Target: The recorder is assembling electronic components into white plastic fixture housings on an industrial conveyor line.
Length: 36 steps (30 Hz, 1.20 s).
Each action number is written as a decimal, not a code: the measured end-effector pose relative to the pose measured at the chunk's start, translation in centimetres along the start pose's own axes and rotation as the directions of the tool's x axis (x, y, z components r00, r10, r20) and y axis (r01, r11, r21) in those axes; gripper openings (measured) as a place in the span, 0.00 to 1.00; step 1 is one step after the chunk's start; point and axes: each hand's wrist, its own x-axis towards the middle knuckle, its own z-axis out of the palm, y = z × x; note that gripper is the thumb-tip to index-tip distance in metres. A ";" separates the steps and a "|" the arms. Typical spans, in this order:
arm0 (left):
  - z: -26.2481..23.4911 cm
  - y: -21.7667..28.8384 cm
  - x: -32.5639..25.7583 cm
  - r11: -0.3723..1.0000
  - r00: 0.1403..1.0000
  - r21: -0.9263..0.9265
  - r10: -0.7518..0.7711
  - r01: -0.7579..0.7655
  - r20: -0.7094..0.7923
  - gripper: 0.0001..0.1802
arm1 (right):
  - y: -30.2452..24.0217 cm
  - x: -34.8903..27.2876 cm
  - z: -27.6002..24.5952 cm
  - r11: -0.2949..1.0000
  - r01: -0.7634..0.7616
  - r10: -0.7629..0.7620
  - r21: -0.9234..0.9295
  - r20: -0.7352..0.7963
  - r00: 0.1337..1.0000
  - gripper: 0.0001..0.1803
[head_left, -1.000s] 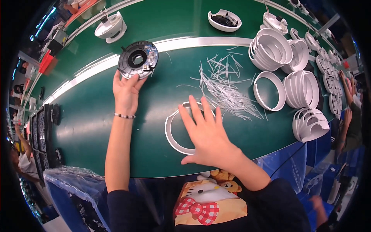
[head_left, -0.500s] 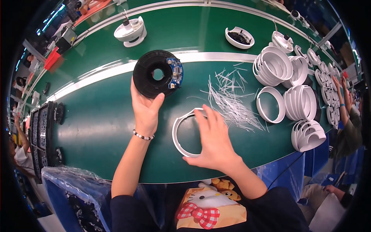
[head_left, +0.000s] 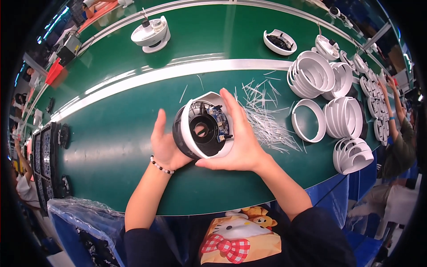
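One blue bin [head_left: 63, 229] at lower left, lined with clear plastic [head_left: 86, 206], holds dark parts [head_left: 95, 247]. Mid-frame, the right hand [head_left: 243, 147] is clamped on a white ring [head_left: 210, 97] around a black disc [head_left: 207, 141]; the left hand [head_left: 167, 149] lies open, thumb apart, at its left side, fingers partly hidden. White strips [head_left: 267, 127] heap on the green table [head_left: 111, 169]. At upper right, a white shell [head_left: 284, 51] holds a black part [head_left: 280, 42]; co-workers' arms [head_left: 397, 102] show at the right edge.
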 end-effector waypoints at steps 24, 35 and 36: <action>-0.4 -1.0 0.2 0.993 0.982 0.115 0.027 -0.006 -0.189 0.50 | -0.1 -0.1 0.3 0.967 0.138 -0.123 -0.215 0.080 0.989 0.61; 0.6 -2.7 1.0 0.929 0.943 0.349 0.220 -0.125 -0.250 0.35 | -0.6 -0.8 1.8 0.953 -0.024 -0.017 -0.301 -0.130 0.991 0.64; 1.1 -3.1 1.7 0.931 0.947 0.316 0.254 -0.185 -0.196 0.35 | -0.5 -0.9 1.5 0.948 -0.032 -0.022 -0.315 -0.168 0.986 0.63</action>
